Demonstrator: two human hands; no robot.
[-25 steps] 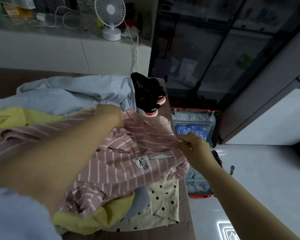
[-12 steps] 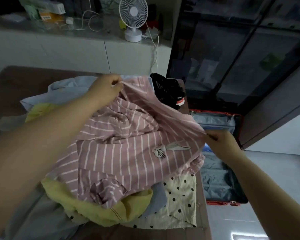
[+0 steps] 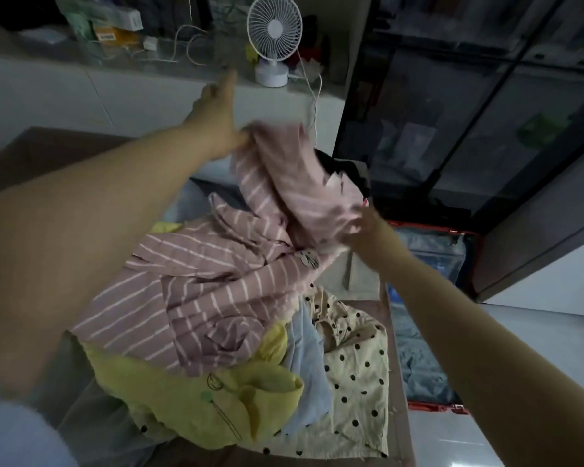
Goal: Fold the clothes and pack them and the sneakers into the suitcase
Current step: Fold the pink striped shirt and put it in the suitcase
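A pink shirt with white stripes (image 3: 216, 284) hangs lifted above the clothes pile on the brown table (image 3: 38, 153). My left hand (image 3: 218, 121) grips its upper edge, raised high at the centre. My right hand (image 3: 364, 227) pinches the shirt's right edge, lower down and blurred. Under the shirt lie a yellow garment (image 3: 189, 396), a light blue one (image 3: 305, 372) and a cream polka-dot one (image 3: 354, 358). The black sneakers (image 3: 346, 171) are mostly hidden behind the lifted shirt. The open red-rimmed suitcase (image 3: 429, 332) lies on the floor to the right of the table.
A white desk fan (image 3: 273, 38) with its cable stands on the white counter (image 3: 91, 92) behind the table, among boxes and wires. A dark glass cabinet (image 3: 469, 106) fills the right background. Pale floor (image 3: 553, 332) extends to the right of the suitcase.
Both hands have lifted the striped shirt higher off the pile; my left hand rose up and away, my right hand moved up toward the centre. The camera view shifted, and the sneakers got covered.
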